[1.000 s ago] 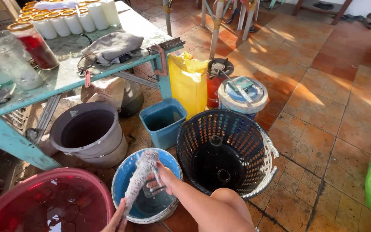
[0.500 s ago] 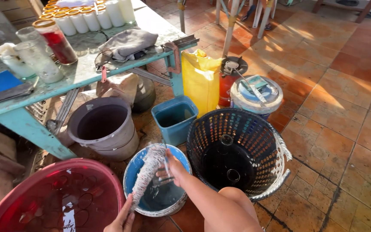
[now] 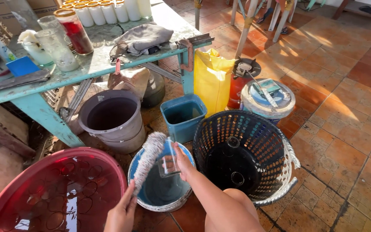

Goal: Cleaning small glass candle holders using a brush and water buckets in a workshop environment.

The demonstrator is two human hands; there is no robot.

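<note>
Hands were seen at work over a blue bucket (image 3: pixel 149 202) at the bottom centre of the frame. The left hand (image 3: pixel 121 212) was closed around the lower end of a long, whitish bottle brush (image 3: pixel 149 158), which was held slanting up over the bucket's rim. The right hand (image 3: pixel 182 161) was clamped on a clear glass jar (image 3: pixel 168 161), held just beside the brush head above the water in the bucket. A red tub (image 3: pixel 31 172) of water, with more glasses lying submerged in it, was seen at the lower left, touching the bucket's side. A dark perforated basket (image 3: pixel 254 133) with a couple of glasses at its bottom was set just to the right. Behind these, a grey bucket (image 3: pixel 112 129), a small blue bin (image 3: pixel 184 115) and a yellow bag (image 3: pixel 212 79) were ranged across the tiled floor. A worn turquoise bench (image 3: pixel 95 60) was seen at the upper left, on which candle glasses and a folded grey cloth (image 3: pixel 144 36) were carried.
</note>
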